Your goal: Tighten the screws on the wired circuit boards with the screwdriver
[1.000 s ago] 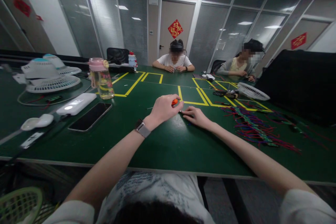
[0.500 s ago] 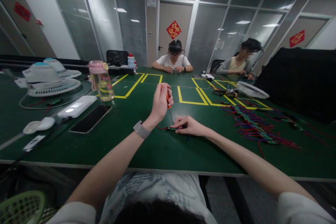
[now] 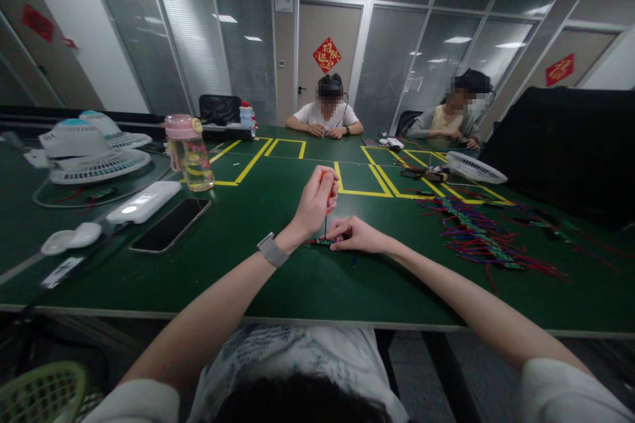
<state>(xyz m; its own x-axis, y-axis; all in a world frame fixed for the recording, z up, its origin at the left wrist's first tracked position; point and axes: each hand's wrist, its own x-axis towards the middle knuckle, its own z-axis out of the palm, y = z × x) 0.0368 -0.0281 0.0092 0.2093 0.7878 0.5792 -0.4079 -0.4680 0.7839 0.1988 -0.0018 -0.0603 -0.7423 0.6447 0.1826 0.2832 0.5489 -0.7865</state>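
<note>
My left hand (image 3: 312, 203) is wrapped round the orange handle of a screwdriver (image 3: 326, 225), whose thin shaft points nearly straight down. The tip reaches a small green circuit board (image 3: 322, 243) lying on the table; whether it sits in a screw is too small to tell. With bent thumb and fingers my right hand (image 3: 361, 236) pinches the right end of this board, and its fingers hide part of it. Red wire shows at the board's left end, and a short blue wire (image 3: 354, 262) pokes out below the right hand.
Right of my hands lies a row of circuit boards (image 3: 479, 231) with red and blue wires. A phone (image 3: 171, 225), white power bank (image 3: 145, 202), pink-lidded bottle (image 3: 189, 152) and white fans (image 3: 99, 162) stand left. Two people sit across the green table (image 3: 238, 277); a black screen (image 3: 570, 152) rises right.
My left hand has moved slightly right and down, and the screwdriver has gone from tilted to nearly upright over the board. My right hand still pinches the board in about the same place.
</note>
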